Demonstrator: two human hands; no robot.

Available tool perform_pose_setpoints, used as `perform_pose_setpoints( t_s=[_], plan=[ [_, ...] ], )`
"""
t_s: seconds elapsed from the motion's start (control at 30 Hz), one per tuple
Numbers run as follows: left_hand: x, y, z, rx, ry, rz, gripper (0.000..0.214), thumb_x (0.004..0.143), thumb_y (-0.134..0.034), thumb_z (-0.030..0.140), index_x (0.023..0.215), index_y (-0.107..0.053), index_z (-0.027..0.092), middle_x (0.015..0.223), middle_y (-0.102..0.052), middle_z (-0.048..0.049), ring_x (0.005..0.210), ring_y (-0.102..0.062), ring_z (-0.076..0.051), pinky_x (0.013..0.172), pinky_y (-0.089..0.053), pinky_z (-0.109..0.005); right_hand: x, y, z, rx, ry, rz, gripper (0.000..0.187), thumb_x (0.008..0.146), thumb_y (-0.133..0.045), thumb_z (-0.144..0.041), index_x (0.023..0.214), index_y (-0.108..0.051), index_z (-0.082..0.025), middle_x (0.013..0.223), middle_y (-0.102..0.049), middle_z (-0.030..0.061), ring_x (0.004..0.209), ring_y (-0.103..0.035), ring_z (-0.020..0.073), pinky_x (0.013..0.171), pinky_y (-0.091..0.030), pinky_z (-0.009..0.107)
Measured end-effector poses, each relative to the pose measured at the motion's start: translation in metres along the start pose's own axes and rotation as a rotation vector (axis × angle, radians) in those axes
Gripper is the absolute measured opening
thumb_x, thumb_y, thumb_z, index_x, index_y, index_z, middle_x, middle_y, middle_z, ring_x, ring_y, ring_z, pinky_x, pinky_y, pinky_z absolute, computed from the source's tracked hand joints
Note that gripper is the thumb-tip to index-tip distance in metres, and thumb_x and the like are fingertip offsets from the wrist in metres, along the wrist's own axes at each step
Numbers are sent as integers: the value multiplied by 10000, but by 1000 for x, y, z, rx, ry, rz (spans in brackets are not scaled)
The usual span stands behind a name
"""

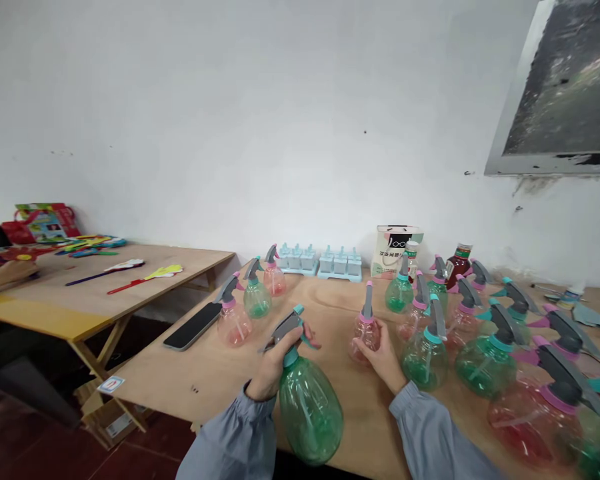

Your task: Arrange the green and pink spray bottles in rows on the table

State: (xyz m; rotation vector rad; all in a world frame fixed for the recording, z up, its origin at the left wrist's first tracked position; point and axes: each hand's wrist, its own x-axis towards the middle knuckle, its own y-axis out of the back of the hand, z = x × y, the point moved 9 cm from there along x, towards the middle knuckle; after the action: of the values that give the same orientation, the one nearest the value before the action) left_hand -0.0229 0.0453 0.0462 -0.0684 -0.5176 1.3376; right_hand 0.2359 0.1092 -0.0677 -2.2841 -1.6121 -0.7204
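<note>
My left hand (274,363) is wrapped round the grey spray head of a green spray bottle (311,410), lifted and tilted near the table's front edge. Thumb and fingers of my right hand (384,353) close round the body of a pink spray bottle (365,333), which stands upright at the table's middle. To the left are another pink spray bottle (234,323), a green one (257,298) and a smaller-looking pink one (275,279) farther back. Right of my right hand stand several more pink and green bottles, the closest a green spray bottle (425,360).
A phone (193,327) lies at the table's left edge. Light-blue popsicle moulds (340,265), a paper bag (387,252) and a dark red bottle (457,267) stand by the wall. On a left table (150,293) lie colourful hand-shaped clappers (163,272), with another person's hand (13,273) beyond.
</note>
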Motion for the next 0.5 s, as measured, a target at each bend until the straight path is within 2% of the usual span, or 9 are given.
perform_pose_setpoints(
  t_s=[0.07, 0.23, 0.33, 0.5],
  plan=[
    [-1, -2, -1, -29, 7, -15, 318, 699, -795, 469, 746, -704, 168, 724, -691, -40, 821, -708, -237, 904, -554, -387, 0, 1, 1, -1, -5, 3, 798, 638, -814, -653, 1234, -500, -226, 1266, -669, 165, 1192, -649, 326, 1074, -478, 547],
    [-1, 6, 1, -63, -42, 55, 338, 698, -770, 490, 643, -639, 183, 699, -673, -50, 885, -709, -268, 853, -569, -375, 1, 0, -1, 2, -23, -12, 790, 636, -810, -654, 1223, -501, -224, 1255, -670, 161, 1192, -649, 329, 1080, -473, 548],
    [-1, 6, 5, -75, -80, 55, 319, 681, -780, 475, 753, -691, 177, 835, -718, -65, 939, -710, -276, 882, -565, -388, 1, 0, -3, 6, -24, -8, 799, 624, -811, -660, 1215, -504, -219, 1247, -672, 165, 1183, -654, 333, 1072, -481, 545],
    [-1, 9, 9, -13, -61, 39, 352, 726, -743, 506, 632, -641, 183, 725, -690, -67, 917, -712, -290, 897, -566, -414, 1, -1, -7, 7, -3, -17, 769, 654, -797, -664, 1212, -505, -221, 1242, -681, 163, 1165, -666, 321, 1047, -503, 531]
  ],
)
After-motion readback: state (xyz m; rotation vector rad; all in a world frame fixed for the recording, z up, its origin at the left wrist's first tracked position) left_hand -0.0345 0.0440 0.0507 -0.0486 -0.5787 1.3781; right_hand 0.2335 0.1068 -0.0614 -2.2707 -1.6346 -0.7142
